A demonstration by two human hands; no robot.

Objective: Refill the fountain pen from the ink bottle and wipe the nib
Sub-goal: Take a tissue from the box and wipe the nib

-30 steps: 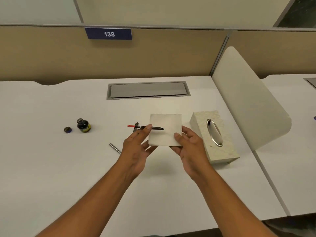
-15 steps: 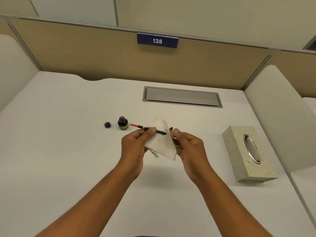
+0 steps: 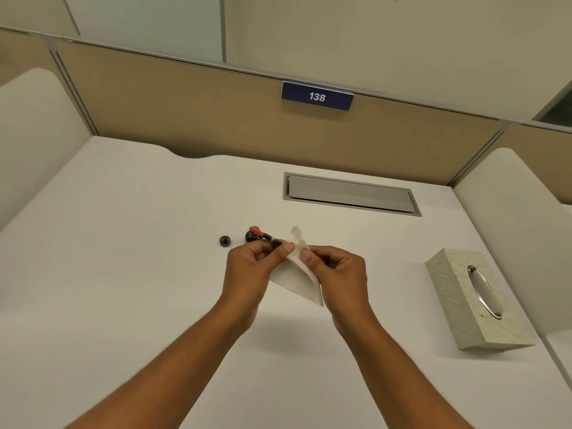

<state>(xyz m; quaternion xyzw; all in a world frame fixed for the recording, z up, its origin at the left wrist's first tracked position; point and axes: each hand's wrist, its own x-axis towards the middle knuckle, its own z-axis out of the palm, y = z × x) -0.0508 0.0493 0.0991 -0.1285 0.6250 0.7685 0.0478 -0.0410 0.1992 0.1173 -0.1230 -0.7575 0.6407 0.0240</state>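
Observation:
My left hand (image 3: 250, 267) grips the fountain pen's inner section (image 3: 265, 236), a thin dark piece with a red end pointing up-left. Its nib end is hidden inside a white tissue (image 3: 297, 278) that my right hand (image 3: 335, 269) pinches around it. Both hands are held above the white desk (image 3: 123, 274). Behind the pen stands the small open ink bottle (image 3: 251, 236), partly hidden by the pen. Its dark cap (image 3: 225, 241) lies just left of it.
A beige tissue box (image 3: 458, 292) with a metal oval opening sits at the right. A grey cable tray lid (image 3: 349, 193) is set into the desk at the back. Cubicle dividers (image 3: 523, 218) rise on both sides and behind.
The tissue went from flat behind the pen to folded around the nib end, with my hands closing together. The camera view shifted left, so the tissue box now lies farther right.

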